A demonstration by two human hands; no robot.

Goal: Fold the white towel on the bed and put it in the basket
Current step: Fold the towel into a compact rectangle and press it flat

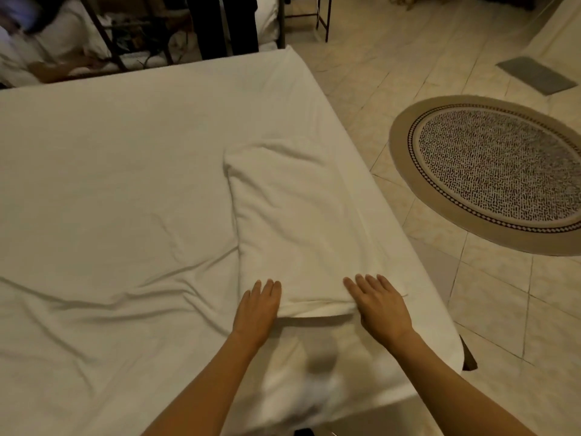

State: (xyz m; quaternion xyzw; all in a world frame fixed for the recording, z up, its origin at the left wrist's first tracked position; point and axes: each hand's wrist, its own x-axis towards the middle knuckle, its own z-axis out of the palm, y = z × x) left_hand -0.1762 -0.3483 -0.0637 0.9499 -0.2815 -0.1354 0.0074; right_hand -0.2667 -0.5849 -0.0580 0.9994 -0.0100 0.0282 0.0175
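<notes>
A: Start at the left. What was there?

B: Mostly bare sheet on the bed, creased toward the near edge. A dark metal bed frame stood past the far edge.

A: And the left hand?

B: The left hand lay flat, fingers straight and close together, on the near left corner of the towel. It gripped nothing.

A: Where was the towel?

B: Near the bed's right edge, running from the near end toward the far end as a long doubled strip. A layered edge showed at its near end, between the hands.

A: The right hand?

B: The right hand was flat too, fingers straight and slightly spread, pressing the near right corner. It held nothing.

A: Further right?

B: Tiled floor, with a round rug well clear of the bed. No basket was in view.

A: Which step, then?

B: I judged it mid-fold: smoothing the strip after a lengthwise fold.

A: Next move?

B: Probably pinching both near corners and carrying them to the far end, edges matched. Then finding the basket.
</notes>
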